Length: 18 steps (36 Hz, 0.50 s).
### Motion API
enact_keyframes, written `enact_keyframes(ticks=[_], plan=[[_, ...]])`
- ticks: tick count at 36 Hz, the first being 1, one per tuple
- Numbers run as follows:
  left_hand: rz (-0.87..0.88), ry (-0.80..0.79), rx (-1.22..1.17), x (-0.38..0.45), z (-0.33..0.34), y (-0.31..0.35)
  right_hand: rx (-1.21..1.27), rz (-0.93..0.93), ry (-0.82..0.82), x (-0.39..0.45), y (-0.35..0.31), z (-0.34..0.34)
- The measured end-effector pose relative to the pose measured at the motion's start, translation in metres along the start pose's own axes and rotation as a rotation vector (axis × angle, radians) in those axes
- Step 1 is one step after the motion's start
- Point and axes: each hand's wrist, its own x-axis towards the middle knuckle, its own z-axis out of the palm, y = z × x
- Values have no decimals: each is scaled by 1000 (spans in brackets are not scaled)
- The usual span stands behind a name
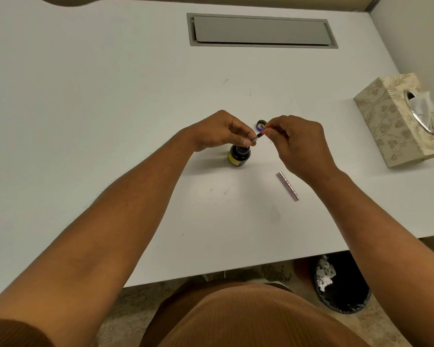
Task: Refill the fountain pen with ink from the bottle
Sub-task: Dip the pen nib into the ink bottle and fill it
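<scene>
On the counter [110,96] the ink bottle [239,156] stands near the middle, its cap [260,124] just beyond it to the right. Both hands meet above the bottle — left hand [218,131], right hand [301,144] — with the pen part [258,135] between them. The pen barrel [288,186] lies nearer, to the right; the tissue box [398,121] sits at the far right edge.

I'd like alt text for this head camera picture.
Both hands, left hand and right hand, hold a small pen part above an open ink bottle on a white desk; its cap lies behind.
</scene>
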Motion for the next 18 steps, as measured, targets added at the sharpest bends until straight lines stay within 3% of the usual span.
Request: enact_keyframes(ticks=[18], plan=[[7,-7,13,-1,0,2,11,59,15,0,0,3]])
